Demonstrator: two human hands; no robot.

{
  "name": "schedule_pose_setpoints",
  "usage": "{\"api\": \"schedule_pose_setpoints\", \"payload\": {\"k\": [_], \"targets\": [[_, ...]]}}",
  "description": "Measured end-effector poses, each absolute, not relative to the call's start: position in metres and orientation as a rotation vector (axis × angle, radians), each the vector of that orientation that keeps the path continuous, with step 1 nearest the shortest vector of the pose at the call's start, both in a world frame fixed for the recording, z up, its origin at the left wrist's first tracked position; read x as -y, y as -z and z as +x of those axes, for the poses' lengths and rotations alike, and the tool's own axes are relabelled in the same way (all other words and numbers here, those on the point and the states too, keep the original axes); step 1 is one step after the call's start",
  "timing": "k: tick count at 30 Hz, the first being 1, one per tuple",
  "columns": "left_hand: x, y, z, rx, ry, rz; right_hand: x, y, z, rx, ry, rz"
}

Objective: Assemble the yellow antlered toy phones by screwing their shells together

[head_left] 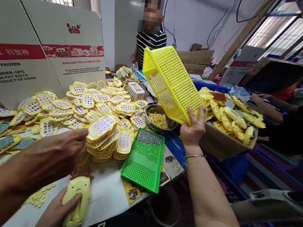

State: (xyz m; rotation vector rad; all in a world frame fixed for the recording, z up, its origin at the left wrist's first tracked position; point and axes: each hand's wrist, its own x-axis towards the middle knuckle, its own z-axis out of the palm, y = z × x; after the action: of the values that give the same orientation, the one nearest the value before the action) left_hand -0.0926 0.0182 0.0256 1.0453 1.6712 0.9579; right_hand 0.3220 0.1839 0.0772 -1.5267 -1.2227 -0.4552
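My left hand (53, 209) grips a yellow toy phone (77, 208) with brown antlers, its back facing up and my thumb across its middle. Raised at the right, my right hand (194, 129) holds a yellow plastic basket (173, 82) by its lower end; the basket is tilted with its slotted base showing. A green perforated tray (144, 158) with small silver screws at its far end lies below the basket. Another person's hand (57, 152) reaches in from the left, close to a stack of yellow face shells (103, 129) with button holes. Its fingertips are partly hidden.
A heap of yellow shells (75, 108) covers the table's far side before a white carton (72, 52). A metal bowl (156, 110) holds small yellow pieces. At right, a cardboard box (218, 142) is full of yellow parts. A person in stripes (151, 39) stands opposite.
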Motion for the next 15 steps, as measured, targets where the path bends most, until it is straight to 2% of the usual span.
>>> {"api": "schedule_pose_setpoints", "payload": {"k": [4,10,15], "targets": [[-0.004,-0.013,-0.099,-1.657,-0.828,0.734,-0.182,-0.082,0.320,1.206,0.420,-1.530],[-0.013,-0.009,-0.106,-1.658,-0.823,0.755,-0.191,-0.086,0.330,1.087,0.392,-1.407],[-0.012,0.005,-0.114,-1.659,-0.811,0.861,-0.215,-0.096,0.333,0.682,0.087,-1.167]]}}
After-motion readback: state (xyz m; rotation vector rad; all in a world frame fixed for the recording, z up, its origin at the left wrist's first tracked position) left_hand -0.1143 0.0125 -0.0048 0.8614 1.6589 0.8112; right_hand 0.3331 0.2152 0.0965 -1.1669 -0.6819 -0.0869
